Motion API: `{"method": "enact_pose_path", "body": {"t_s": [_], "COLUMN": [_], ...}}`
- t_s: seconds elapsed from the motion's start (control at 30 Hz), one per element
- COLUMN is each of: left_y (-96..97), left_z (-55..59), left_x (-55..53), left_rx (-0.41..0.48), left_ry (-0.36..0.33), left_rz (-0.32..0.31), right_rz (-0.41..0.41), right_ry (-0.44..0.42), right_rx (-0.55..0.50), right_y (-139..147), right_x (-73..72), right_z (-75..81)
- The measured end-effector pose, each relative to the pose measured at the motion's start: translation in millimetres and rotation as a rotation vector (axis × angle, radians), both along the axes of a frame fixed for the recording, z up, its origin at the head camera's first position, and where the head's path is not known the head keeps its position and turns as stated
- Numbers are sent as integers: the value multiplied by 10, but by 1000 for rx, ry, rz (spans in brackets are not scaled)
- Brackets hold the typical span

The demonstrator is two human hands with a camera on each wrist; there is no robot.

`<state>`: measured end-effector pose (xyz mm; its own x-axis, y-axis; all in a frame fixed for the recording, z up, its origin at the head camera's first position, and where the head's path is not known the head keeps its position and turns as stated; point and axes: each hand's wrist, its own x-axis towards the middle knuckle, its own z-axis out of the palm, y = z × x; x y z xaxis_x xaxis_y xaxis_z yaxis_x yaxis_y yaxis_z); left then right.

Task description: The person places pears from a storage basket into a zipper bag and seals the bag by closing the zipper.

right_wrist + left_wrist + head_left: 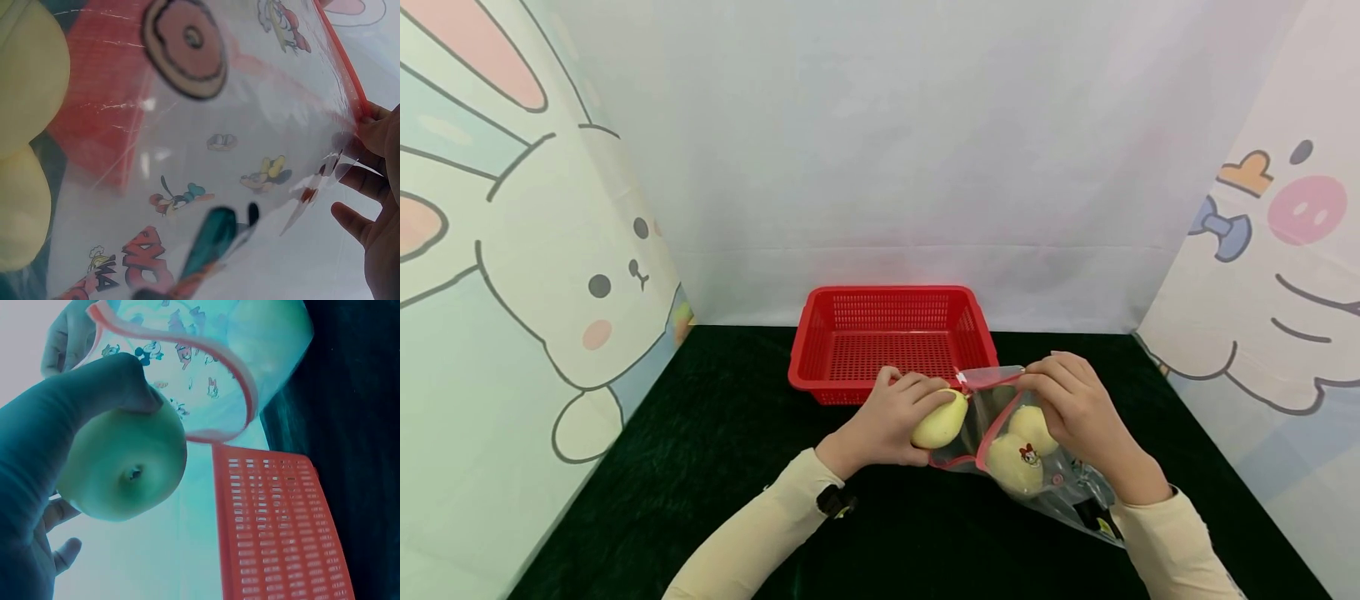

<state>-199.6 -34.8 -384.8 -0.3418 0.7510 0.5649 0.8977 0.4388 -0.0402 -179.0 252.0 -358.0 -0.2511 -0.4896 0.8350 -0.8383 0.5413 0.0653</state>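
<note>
"Pears (1011, 477), two: inside the clear bag (1054, 497), front-right of the red basket (805, 358). Then?"

"One held pear (940, 423), before the basket's front edge; left hand (887, 422) grips it, right hand (1086, 412) pinches the bag's rim (207, 345). Risk?"

"Slack film could sag and snag the pear; smooth, rounded skin might slip."

"Materials?"

"Bag: glossy, creased, printed film, pink-edged. Pears: pale yellow, bulbous. Farthest, the basket: rigid, perforated plastic."

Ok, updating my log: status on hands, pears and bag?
Left fingers grip one pear at mouth of clear bag. Right fingers pinch its edge. Two pears inside. Nothing seen blocking mouth.
</note>
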Motion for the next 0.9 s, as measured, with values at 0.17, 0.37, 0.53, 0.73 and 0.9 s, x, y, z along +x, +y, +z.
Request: {"method": "enact_pose_path", "body": {"t_s": [0.17, 0.37, 0.53, 0.73, 0.9], "left_y": [80, 183, 262, 319, 347], "left_z": [-7, 5, 8, -17, -83], "left_x": [2, 31, 61, 43, 9], "left_rx": [-48, -95, -103, -126, -219], "left_ry": [23, 152, 176, 103, 20], "left_rz": [-1, -2, -49, -114, -117], "right_rz": [-1, -6, -16, -17, -22], "right_ry": [1, -8, -19, -13, -10], "right_rx": [-3, 13, 21, 19, 10], "right_y": [-3, 1, 11, 11, 8], "right_x": [8, 18, 23, 24, 33], "right_z": [1, -2, -7, -9, -11]}}
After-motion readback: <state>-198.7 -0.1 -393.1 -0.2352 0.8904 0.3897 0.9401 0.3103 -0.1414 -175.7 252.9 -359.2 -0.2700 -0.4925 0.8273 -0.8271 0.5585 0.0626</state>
